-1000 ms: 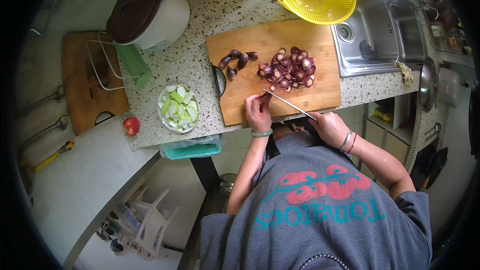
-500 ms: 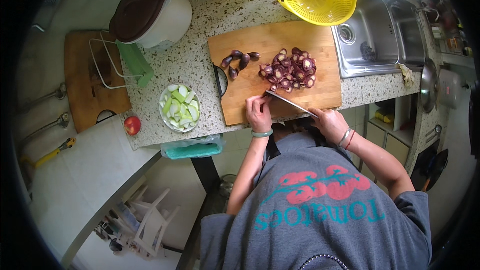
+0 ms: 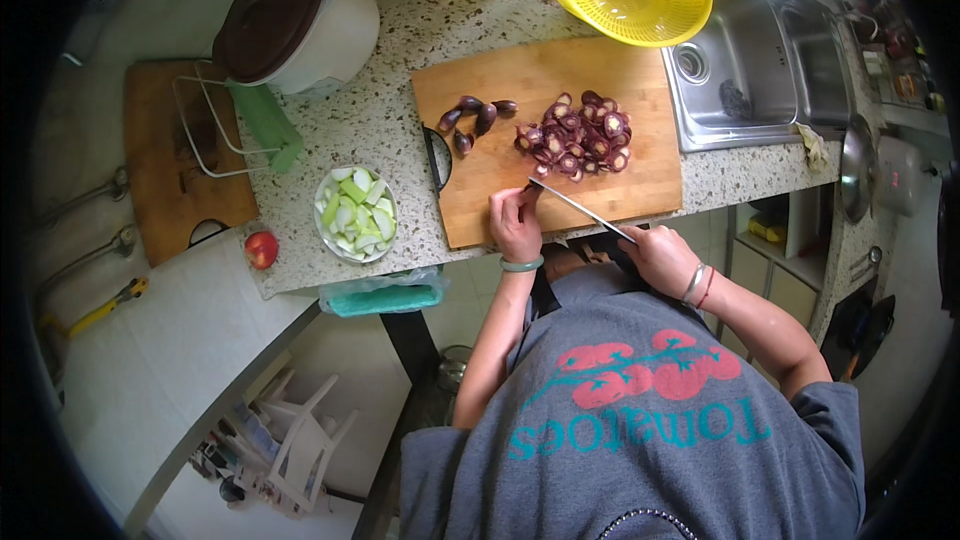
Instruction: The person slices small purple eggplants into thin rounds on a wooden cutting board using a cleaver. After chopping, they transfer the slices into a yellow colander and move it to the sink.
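My left hand [image 3: 516,224] is closed at the near edge of the wooden cutting board [image 3: 484,218], its fingertips pinching a small dark purple piece of produce [image 3: 527,193], mostly hidden. My right hand [image 3: 662,258] grips a knife whose blade [image 3: 585,210] slants over the board, the tip end touching or right beside that piece. Beyond the blade lies a pile of round purple slices [image 3: 578,140] with pale centres. Several whole, oblong dark purple pieces [image 3: 485,120], of a kind I cannot make out, rest at the board's left.
A plate of pale green chunks [image 3: 356,220] and a red apple [image 3: 262,250] stand left of the board. A yellow colander [image 3: 640,0] sits behind it, a steel sink [image 3: 735,60] to the right. A lidded white cooker [image 3: 335,40] and a green rack [image 3: 268,130] occupy the far left.
The knife handle and my right hand have shifted slightly down and toward the near edge. My left hand keeps its pinch almost in place.
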The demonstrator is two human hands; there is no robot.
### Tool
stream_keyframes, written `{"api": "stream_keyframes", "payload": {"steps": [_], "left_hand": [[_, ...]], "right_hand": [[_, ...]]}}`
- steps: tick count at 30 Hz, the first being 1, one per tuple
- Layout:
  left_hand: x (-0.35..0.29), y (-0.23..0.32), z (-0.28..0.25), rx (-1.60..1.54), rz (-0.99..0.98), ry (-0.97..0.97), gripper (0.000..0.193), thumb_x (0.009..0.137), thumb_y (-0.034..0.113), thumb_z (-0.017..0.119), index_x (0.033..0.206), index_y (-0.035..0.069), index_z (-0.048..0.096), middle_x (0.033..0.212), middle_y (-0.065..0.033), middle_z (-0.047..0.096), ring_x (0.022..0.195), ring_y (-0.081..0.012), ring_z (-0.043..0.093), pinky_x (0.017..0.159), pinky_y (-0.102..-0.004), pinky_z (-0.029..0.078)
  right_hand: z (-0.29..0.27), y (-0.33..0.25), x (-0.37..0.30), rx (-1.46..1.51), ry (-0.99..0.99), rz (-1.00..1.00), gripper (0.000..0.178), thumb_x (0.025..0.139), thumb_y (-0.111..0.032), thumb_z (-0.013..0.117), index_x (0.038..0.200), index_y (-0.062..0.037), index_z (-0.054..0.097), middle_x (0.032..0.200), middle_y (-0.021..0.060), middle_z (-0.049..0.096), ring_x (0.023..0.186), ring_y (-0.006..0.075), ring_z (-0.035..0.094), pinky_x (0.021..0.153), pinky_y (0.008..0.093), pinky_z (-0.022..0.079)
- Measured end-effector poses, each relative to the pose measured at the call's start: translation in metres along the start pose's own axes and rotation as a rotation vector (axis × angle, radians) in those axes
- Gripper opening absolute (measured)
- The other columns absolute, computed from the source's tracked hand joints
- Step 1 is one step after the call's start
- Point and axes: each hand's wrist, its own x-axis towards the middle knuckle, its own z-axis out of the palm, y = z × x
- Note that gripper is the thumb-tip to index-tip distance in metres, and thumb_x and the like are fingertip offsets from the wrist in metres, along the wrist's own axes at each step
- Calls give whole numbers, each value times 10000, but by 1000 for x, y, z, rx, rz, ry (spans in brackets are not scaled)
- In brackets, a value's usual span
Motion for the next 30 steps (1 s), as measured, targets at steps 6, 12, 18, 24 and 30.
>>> {"api": "stream_keyframes", "payload": {"steps": [6, 12, 18, 24, 30], "left_hand": [[-2, 1, -5, 64, 32, -41, 142, 766, -58, 679, 845, 43, 618, 911, -85, 562, 817, -258, 588, 719, -345, 495], [1, 6, -6, -33, 4, -11, 129, 775, -62, 651, 847, 40, 618, 926, -102, 567, 848, -274, 591, 742, -353, 497], [1, 6, -6, 16, 35, -27, 120, 789, -49, 647, 860, 39, 608, 929, -107, 570, 850, -277, 593, 740, -354, 490], [3, 4, -5, 37, 57, -30, 127, 773, -53, 655, 825, 33, 579, 913, -109, 558, 829, -288, 587, 731, -374, 486], [3, 6, -6, 70, 87, 0, 137, 767, -65, 670, 829, 29, 592, 907, -101, 552, 801, -268, 588, 699, -350, 495]], "right_hand": [[31, 20, 27, -69, 49, -68, 181, 919, -183, 555, 942, -20, 630, 711, 245, 634, 690, 427, 637, 632, 517, 510], [17, 28, 13, -111, 46, -63, 176, 920, -191, 548, 969, -50, 642, 728, 234, 643, 702, 418, 641, 638, 509, 517], [14, 20, 8, -80, 56, -69, 196, 925, -187, 541, 1033, -57, 641, 738, 235, 645, 709, 417, 641, 644, 504, 519], [22, 25, 14, -99, 61, -88, 191, 917, -168, 541, 1037, -53, 636, 717, 225, 642, 693, 407, 644, 638, 498, 523], [14, 15, 21, -204, 93, -73, 218, 905, -164, 552, 1070, -53, 643, 729, 232, 648, 693, 401, 648, 646, 497, 526]]}}
